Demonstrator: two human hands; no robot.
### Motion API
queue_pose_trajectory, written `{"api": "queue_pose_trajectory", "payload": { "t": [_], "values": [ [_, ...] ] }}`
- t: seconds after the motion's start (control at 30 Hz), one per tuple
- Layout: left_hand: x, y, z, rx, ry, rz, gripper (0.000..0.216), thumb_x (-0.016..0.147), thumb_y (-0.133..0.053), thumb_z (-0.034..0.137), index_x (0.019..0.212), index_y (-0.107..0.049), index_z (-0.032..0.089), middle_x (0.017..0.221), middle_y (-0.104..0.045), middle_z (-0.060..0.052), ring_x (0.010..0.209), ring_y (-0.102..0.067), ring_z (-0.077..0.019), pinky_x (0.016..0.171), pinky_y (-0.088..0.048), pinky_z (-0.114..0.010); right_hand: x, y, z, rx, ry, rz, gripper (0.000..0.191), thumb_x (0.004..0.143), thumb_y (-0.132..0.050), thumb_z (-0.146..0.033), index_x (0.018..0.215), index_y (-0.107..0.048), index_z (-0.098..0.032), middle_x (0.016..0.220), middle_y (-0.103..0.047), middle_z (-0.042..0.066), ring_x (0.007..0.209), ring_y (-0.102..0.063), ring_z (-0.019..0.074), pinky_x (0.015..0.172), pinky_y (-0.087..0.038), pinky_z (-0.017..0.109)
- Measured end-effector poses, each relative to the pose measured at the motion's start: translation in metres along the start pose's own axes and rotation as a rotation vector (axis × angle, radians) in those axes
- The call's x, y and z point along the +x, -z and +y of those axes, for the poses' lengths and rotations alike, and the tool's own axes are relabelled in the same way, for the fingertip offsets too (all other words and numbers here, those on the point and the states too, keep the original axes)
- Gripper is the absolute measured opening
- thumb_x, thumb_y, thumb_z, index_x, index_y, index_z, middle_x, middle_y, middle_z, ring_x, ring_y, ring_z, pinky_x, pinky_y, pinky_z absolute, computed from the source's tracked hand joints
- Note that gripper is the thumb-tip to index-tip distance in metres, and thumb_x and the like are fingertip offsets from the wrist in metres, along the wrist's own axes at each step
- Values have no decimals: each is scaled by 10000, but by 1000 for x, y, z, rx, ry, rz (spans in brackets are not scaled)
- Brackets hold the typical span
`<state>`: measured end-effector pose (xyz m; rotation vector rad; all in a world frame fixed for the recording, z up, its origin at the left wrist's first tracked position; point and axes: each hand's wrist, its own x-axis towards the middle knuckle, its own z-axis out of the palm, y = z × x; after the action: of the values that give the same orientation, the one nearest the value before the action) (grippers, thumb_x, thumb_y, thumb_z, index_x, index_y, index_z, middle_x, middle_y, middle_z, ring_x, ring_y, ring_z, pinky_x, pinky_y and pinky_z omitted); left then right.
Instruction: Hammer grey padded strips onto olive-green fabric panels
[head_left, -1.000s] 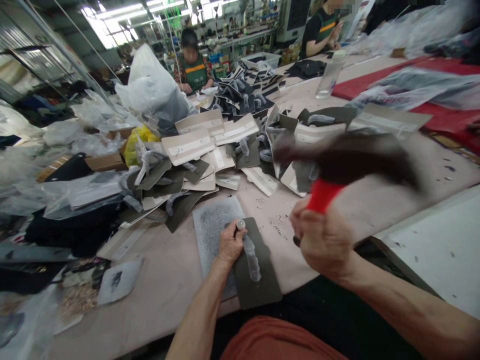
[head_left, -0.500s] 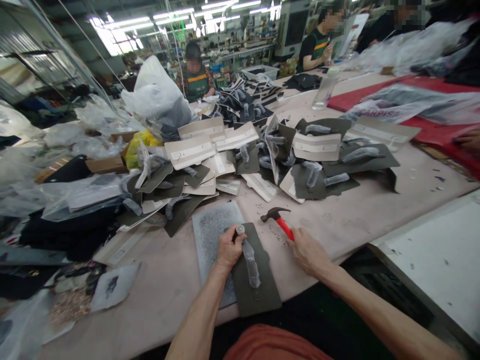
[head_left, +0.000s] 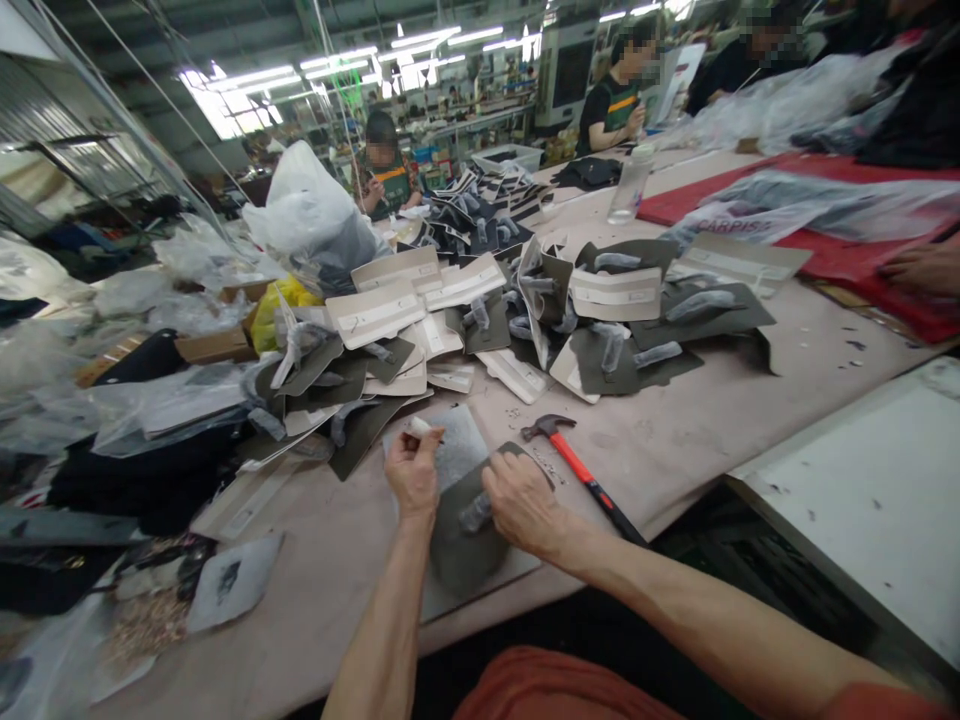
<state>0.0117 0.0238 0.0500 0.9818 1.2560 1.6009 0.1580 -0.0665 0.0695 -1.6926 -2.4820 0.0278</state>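
Observation:
My left hand (head_left: pixel 413 472) is raised a little off the table, fingers closed round a small metal punch whose pale tip shows above the fist. My right hand (head_left: pixel 523 503) grips the upper edge of a dark olive card piece (head_left: pixel 465 540) with a clear plastic sleeve on it, lifting it off the grey speckled pad (head_left: pixel 461 445). A hammer (head_left: pixel 581 472) with a red and black handle lies flat on the table just right of my right hand, let go.
A heap of olive and beige card pieces (head_left: pixel 480 310) covers the table's middle. Plastic bags (head_left: pixel 311 215) and black material crowd the left. A white board (head_left: pixel 862 480) sits at right. A clear bottle (head_left: pixel 626 185) stands far back; other people work beyond it.
The hammer swung down, was laid on the table and released. My right hand moved left onto the olive piece and lifted it. My left hand rose with the punch.

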Motion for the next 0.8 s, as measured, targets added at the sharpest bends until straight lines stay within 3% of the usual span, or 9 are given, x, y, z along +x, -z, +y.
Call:
{"api": "queue_pose_trajectory", "payload": {
  "t": [0.1,0.17,0.23,0.3,0.4,0.47,0.53,0.67,0.8],
  "values": [
    [4,4,50,51,-242,-43,367,711,-818,345,966,-637,153,879,-744,-38,812,-725,-171,800,-579,-307,7,24,2,8,-237,-38,127,853,-487,-130,950,-566,-151,892,-638,132,795,-616,250,677,-395,347],
    [0,4,63,98,-287,-95,357,723,-813,329,990,-643,163,895,-750,-38,823,-728,-173,808,-584,-309,8,29,1,76,-350,-88,170,901,-495,-213,1047,-552,-147,867,-668,120,766,-651,245,641,-399,326],
    [-10,4,52,115,-235,-162,325,730,-805,316,971,-650,164,884,-751,-36,810,-725,-171,795,-584,-300,4,22,-2,170,-412,-135,278,921,-534,-326,1131,-527,-144,880,-697,114,794,-681,253,648,-422,314],
    [-19,3,25,112,-129,-233,278,738,-793,302,936,-657,163,869,-746,-37,801,-717,-168,785,-578,-290,-1,7,-4,266,-438,-149,325,924,-551,-360,1166,-523,-146,939,-717,117,858,-698,262,690,-452,313],
    [-28,3,-17,118,8,-290,245,744,-775,291,922,-665,164,867,-740,-39,805,-705,-165,790,-562,-282,-9,-16,-4,397,-456,-58,300,955,-480,-277,1222,-532,-149,1064,-717,122,955,-697,255,786,-480,325],
    [-29,3,-33,118,43,-301,237,757,-761,299,930,-668,167,891,-743,-45,834,-702,-168,817,-551,-285,-12,-23,-5,459,-449,45,348,962,-449,-253,1287,-516,-151,1170,-693,131,1039,-679,253,856,-482,332],
    [-26,3,-39,111,49,-309,237,774,-748,318,942,-672,169,917,-746,-52,866,-700,-172,844,-541,-290,-12,-25,-5,492,-431,98,382,959,-452,-262,1321,-509,-154,1232,-670,137,1093,-659,255,891,-480,333],
    [-18,4,-45,129,89,-327,246,794,-726,355,945,-678,167,925,-750,-63,861,-700,-180,830,-536,-292,-9,-28,-7,537,-393,5,354,953,-458,-264,1272,-551,-142,1148,-697,135,1054,-668,246,883,-488,324],
    [-17,6,-57,130,106,-367,242,809,-712,364,949,-679,170,940,-752,-63,880,-701,-189,839,-535,-298,-12,-38,-9,548,-359,-16,350,974,-400,-257,1265,-553,-136,1192,-671,150,1093,-648,241,905,-486,334]
  ]
}}
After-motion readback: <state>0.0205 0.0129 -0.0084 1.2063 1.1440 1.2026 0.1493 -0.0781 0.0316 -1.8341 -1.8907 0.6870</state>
